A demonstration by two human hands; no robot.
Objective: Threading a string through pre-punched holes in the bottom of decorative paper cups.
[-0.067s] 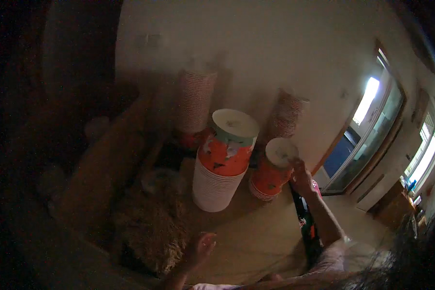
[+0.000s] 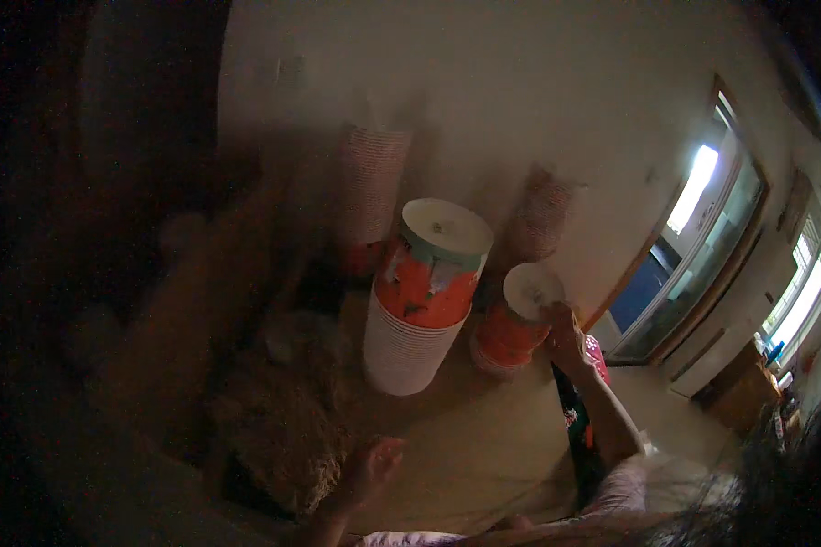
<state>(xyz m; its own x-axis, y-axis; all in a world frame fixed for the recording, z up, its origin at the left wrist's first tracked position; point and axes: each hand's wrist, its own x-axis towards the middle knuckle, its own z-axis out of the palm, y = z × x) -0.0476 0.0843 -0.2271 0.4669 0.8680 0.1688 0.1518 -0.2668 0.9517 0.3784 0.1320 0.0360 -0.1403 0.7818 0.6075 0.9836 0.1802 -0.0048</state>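
Observation:
On the tan surface stands a tall upside-down stack of paper tubs [image 2: 426, 296], orange and green with pale stacked rims below. To its right is a smaller stack of orange paper tubs [image 2: 511, 337] with a round pale base on top. My right hand [image 2: 567, 337] is at the right edge of that top base, fingers bent and close together; dim light hides what they may grip. Low in the middle, my left hand [image 2: 372, 467] hovers with loosely curled, parted fingers and nothing visible in them. Beside it lies a shaggy brown fibrous heap [image 2: 292, 428].
Against the pale wall stand a tall stack of reddish tubs [image 2: 372, 191] and another shorter one [image 2: 540, 219]. A dark patterned strip [image 2: 575, 419] runs along the surface's right edge. Further right are a glazed doorway [image 2: 675, 237] and a brown cabinet [image 2: 743, 397]. The left side is very dark.

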